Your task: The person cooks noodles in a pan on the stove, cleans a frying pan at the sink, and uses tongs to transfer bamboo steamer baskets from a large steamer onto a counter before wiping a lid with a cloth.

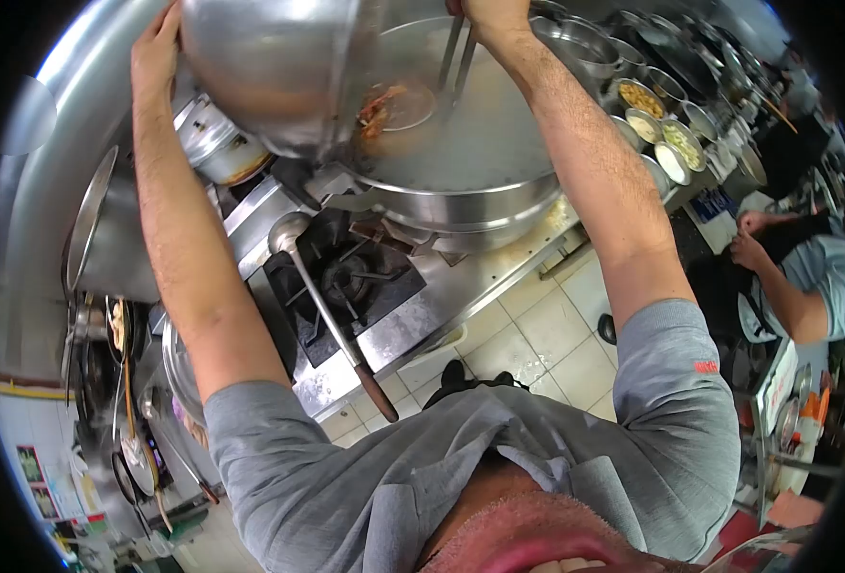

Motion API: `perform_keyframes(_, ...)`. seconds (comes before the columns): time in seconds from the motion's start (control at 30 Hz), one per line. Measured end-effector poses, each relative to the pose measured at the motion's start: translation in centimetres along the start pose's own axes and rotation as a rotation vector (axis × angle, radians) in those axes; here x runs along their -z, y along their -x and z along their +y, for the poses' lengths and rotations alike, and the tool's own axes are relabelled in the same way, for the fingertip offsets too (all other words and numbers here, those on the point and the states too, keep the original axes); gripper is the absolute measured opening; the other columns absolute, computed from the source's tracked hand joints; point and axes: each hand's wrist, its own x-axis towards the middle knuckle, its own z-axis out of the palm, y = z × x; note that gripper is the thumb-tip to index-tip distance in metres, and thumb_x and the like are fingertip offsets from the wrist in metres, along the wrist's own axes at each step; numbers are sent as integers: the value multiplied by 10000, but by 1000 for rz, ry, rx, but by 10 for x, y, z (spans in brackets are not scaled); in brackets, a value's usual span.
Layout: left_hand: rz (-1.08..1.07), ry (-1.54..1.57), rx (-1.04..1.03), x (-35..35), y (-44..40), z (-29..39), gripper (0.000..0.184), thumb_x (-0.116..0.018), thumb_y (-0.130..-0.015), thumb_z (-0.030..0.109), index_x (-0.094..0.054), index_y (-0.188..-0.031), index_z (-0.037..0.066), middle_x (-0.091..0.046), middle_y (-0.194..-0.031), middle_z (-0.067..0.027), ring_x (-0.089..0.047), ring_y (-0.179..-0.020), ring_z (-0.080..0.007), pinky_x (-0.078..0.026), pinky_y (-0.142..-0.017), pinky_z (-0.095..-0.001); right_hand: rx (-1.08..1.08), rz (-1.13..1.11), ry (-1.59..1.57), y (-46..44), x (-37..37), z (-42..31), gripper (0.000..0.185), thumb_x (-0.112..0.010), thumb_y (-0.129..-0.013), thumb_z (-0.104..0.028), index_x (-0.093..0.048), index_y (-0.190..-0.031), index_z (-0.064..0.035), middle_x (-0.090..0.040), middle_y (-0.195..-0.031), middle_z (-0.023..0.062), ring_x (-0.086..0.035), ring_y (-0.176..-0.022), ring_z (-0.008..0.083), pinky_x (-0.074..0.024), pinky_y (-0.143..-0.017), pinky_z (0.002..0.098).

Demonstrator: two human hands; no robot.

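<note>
My left hand (158, 59) is raised at the top left, its fingers closed on the edge of a large domed steel lid (270, 67). The lid is tilted up over the left side of a wide steel steamer (461, 202). My right hand (499, 13), partly cut off by the top edge, grips a pair of tongs (457, 59) pointing down into the steamer. Inside lies a plate (411, 107) with orange-red food (379, 109), blurred by steam. The tongs' tips are right of the plate, seemingly apart from it.
A long-handled ladle (319, 296) lies across a gas burner (348, 277). A lidded pot (214, 143) stands left of the steamer. Several ingredient bowls (680, 143) line the right counter. A co-worker (795, 277) stands at the far right. Pans hang at the left.
</note>
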Motion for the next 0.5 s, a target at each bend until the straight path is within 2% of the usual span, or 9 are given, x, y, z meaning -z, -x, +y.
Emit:
perform_keyframes(0.03,-11,177,155,-3,6,21,463,-522,-859,368,-566,-1161,19,-608,-1105,-156,-566,-1030,-219,-413,-892,-336,-11,-25,-53,-1,10,-11,227,-638,-746,-193,-583,-701,23,-528,-529,43,-487,-458,113,-404,-432,286)
perform_keyframes(0.07,-23,41,75,0,0,4,448,-506,-874,357,-563,-1179,34,-604,-1118,-125,-545,-1027,-179,-401,-899,-303,121,55,31,-6,16,-16,259,-627,-713,-196,-587,-711,60,-563,-575,87,-508,-497,155,-423,-465,311)
perform_keyframes(0.13,-68,32,164,-2,1,11,455,-505,-881,339,-540,-1202,18,-582,-1162,-125,-532,-1062,-191,-398,-909,-285,79,128,170,-6,35,-46,354,-624,-656,-260,-591,-728,85,-591,-669,155,-549,-609,229,-449,-555,363)
perform_keyframes(0.17,-79,135,231,-11,-16,-20,466,-504,-885,331,-520,-1217,5,-575,-1173,-125,-526,-1072,-193,-394,-918,-287,235,188,290,-13,47,-53,270,-607,-692,-215,-583,-692,54,-558,-581,109,-524,-508,193,-420,-462,333)
perform_keyframes(0.23,-136,167,44,-14,-35,-50,455,-501,-897,323,-517,-1218,1,-553,-1200,-119,-516,-1081,-191,-397,-916,-288,52,16,76,-22,68,-76,387,-664,-774,-351,-535,-753,13,-494,-552,42,-484,-447,146,-437,-483,272)
perform_keyframes(0.27,-146,192,37,-14,-31,-43,459,-504,-896,329,-518,-1216,-1,-558,-1188,-113,-521,-1059,-180,-405,-896,-280,83,46,109,-24,85,-92,387,-664,-774,-351,-535,-753,13,-494,-552,42,-484,-447,146,-437,-483,272)
perform_keyframes(0.43,-227,237,101,-24,-35,-20,466,-513,-891,350,-529,-1205,6,-588,-1113,-81,-533,-978,-147,-421,-821,-248,248,21,-83,-16,133,-168,198,-580,-735,-166,-560,-646,9,-509,-497,55,-464,-386,143,-354,-356,293)
perform_keyframes(0.47,-276,185,107,-25,-36,-16,456,-513,-889,358,-542,-1189,16,-596,-1078,-63,-529,-957,-135,-420,-801,-235,284,45,-50,-7,141,-184,195,-561,-764,-129,-533,-600,-27,-465,-438,17,-400,-305,110,-292,-295,264)
perform_keyframes(0.5,-328,129,112,-28,-37,-10,447,-514,-886,365,-556,-1174,26,-605,-1044,-46,-526,-935,-122,-418,-780,-222,274,82,12,2,152,-199,212,-564,-764,-122,-517,-573,-43,-449,-426,13,-411,-308,116,-308,-295,266)
